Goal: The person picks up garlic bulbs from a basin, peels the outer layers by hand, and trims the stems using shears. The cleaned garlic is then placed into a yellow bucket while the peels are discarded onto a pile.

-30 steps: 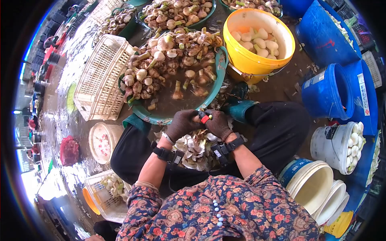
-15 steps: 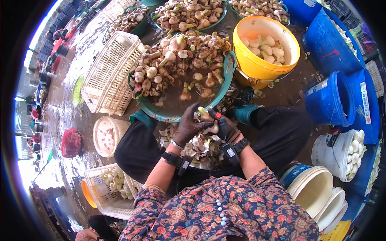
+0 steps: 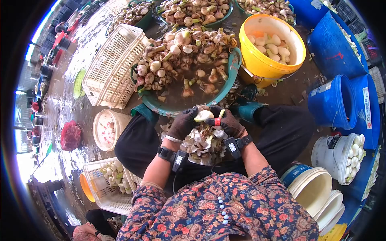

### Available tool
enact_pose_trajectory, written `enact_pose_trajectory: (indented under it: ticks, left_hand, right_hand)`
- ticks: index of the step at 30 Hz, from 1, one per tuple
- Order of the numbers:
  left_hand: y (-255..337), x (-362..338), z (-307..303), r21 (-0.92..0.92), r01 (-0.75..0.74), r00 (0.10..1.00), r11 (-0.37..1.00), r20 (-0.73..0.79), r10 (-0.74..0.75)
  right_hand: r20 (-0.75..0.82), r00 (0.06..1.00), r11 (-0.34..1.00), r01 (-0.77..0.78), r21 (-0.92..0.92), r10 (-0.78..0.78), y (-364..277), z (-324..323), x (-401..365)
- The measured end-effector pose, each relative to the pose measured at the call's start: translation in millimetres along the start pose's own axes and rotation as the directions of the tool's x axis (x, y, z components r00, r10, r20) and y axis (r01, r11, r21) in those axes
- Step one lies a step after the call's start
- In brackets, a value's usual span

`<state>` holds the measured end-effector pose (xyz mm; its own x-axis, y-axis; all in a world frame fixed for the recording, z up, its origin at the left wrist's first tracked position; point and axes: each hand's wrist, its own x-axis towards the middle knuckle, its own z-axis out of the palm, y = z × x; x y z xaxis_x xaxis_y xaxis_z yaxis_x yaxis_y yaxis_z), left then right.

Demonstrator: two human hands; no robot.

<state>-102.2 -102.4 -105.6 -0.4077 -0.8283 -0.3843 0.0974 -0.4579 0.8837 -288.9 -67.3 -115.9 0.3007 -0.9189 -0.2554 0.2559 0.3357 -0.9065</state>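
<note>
Both my hands, in dark gloves, come together over the near rim of a green basin (image 3: 193,112). My left hand (image 3: 181,125) is closed around a garlic bulb (image 3: 204,115), whose pale, smooth side faces up. Fingers of my right hand (image 3: 231,123) are closed at the bulb's right side, by a short green stem (image 3: 222,113); a red band circles one finger. Just below lies a heap of papery peeled skins (image 3: 203,146) between my legs. Brown water and many unpeeled garlic bulbs (image 3: 173,50) fill the basin.
A yellow bucket (image 3: 257,60) with peeled bulbs stands right of the basin. White crates (image 3: 114,64) and a pale bucket (image 3: 105,130) are at left. Blue tubs (image 3: 331,100), a white bucket of bulbs (image 3: 327,154) and stacked buckets (image 3: 305,188) line the right side.
The bulb has turned in my hands: its pale side now faces up, and the green stem shows at the right. My hands stay above the skins; the view has shifted slightly.
</note>
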Motion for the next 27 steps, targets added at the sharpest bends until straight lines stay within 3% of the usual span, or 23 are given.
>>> enact_pose_trajectory:
  ticks: [1, 2, 3, 4, 5, 6, 8, 9, 11, 12, 13, 14, 15, 16, 17, 18, 19, 21, 23, 24, 25, 26, 27]
  left_hand:
    - [3, -4, 3, -0.053, -0.170, 0.982, 0.984, 0.072, 0.174]
    - [8, -6, 4, -0.333, 0.058, 0.998, 0.941, 0.035, -0.049]
    - [7, -8, 0, -0.335, 0.057, 0.998, 0.941, 0.033, -0.048]
    - [6, -10, -6, 0.024, -0.076, 0.997, 0.997, -0.032, 0.076]
    - [4, -11, -9, 0.384, -0.178, 0.976, 0.906, -0.051, 0.213]
    - [3, -9, -11, 0.382, -0.180, 0.975, 0.906, -0.052, 0.216]
    - [4, -3, -12, 0.029, 0.170, 0.976, 0.985, -0.141, -0.164]
    - [2, -3, -12, 0.029, 0.172, 0.976, 0.985, -0.139, -0.166]
    - [-2, -3, -11, -0.016, 0.119, 0.989, 0.993, -0.085, -0.120]
    - [-5, -3, -9, -0.099, 0.060, 0.991, 0.993, -0.117, -0.072]
    - [-8, -5, -14, -0.097, 0.062, 0.991, 0.993, -0.115, -0.073]
    - [-11, -7, -20, -0.015, -0.028, 0.998, 1.000, -0.060, 0.027]
    - [-13, -9, -25, 0.060, -0.121, 0.993, 0.991, 0.004, 0.121]
    - [-3, -19, -21, 0.048, -0.049, 0.993, 0.998, 0.112, 0.044]
    - [3, -25, -20, 0.048, -0.046, 0.993, 0.998, 0.115, 0.041]
    - [6, -31, -20, 0.167, -0.017, 0.965, 0.986, 0.261, -0.027]
    - [12, -37, -17, 0.285, -0.006, 0.914, 0.958, 0.391, -0.110]
    - [21, -42, -13, 0.353, 0.051, 0.866, 0.934, 0.450, -0.218]
    - [16, -40, -19, 0.677, -0.114, 0.852, 0.727, 0.443, -0.279]
    - [10, -36, -21, 0.768, -0.322, 0.915, 0.554, 0.402, -0.025]
    - [2, -29, -24, 0.741, -0.269, 0.959, 0.615, 0.265, 0.100]
    - [6, -22, -18, 0.695, -0.202, 0.979, 0.690, 0.133, 0.153]
    - [11, -15, -11, 0.633, -0.145, 0.982, 0.761, -0.003, 0.189]
  right_hand:
    - [0.042, 0.997, 0.997, 0.065, 0.042, -0.066, -1, 1, 1]
    - [0.042, 0.998, 0.996, 0.041, 0.076, -0.045, 5, 1, 3]
    - [0.044, 0.998, 0.996, 0.041, 0.074, -0.044, 8, 2, 4]
    - [-0.062, 0.962, 0.926, 0.237, -0.294, -0.266, 5, 9, 4]
    - [-0.075, 0.865, 0.694, 0.343, -0.633, -0.496, 2, 16, 3]
    - [-0.083, 0.873, 0.616, 0.269, -0.740, -0.480, -3, 20, -4]
    - [-0.004, 0.877, 0.488, 0.264, -0.832, -0.481, 4, 23, -2]
    - [0.071, 0.881, 0.350, 0.258, -0.900, -0.467, 8, 25, -1]
    - [0.048, 0.861, 0.319, 0.239, -0.917, -0.507, 21, 23, 5]
    - [-0.157, 0.900, 0.711, 0.204, -0.673, -0.406, 38, 16, 14]
    - [-0.295, 0.929, 0.950, 0.137, -0.280, -0.221, 38, 16, 19]
    - [-0.346, 0.937, 0.953, 0.057, 0.298, 0.052, 35, 10, 17]
    - [-0.349, 0.936, 0.952, 0.057, 0.299, 0.053, 35, 2, 14]
    - [-0.273, 0.953, 0.991, 0.118, -0.060, -0.130, 39, -10, 11]
    - [-0.137, 0.952, 0.893, 0.198, -0.404, -0.273, 49, -21, 10]
    - [-0.153, 0.969, 0.973, 0.172, -0.156, -0.196, 65, -28, 14]
    - [-0.157, 0.968, 0.973, 0.170, -0.154, -0.194, 59, -27, 11]
    - [-0.248, 0.968, 0.965, 0.102, 0.241, -0.040, 35, -19, 3]
    - [-0.234, 0.965, 0.987, 0.139, 0.078, -0.118, 22, -13, 1]
    - [-0.183, 0.961, 0.974, 0.186, -0.128, -0.207, 15, -11, -1]
    - [-0.115, 0.951, 0.915, 0.237, -0.326, -0.287, 6, -7, -1]
    - [-0.090, 0.979, 0.979, 0.175, -0.105, -0.185, 12, -9, 3]
    - [-0.090, 0.979, 0.979, 0.174, -0.103, -0.183, 19, -8, 7]
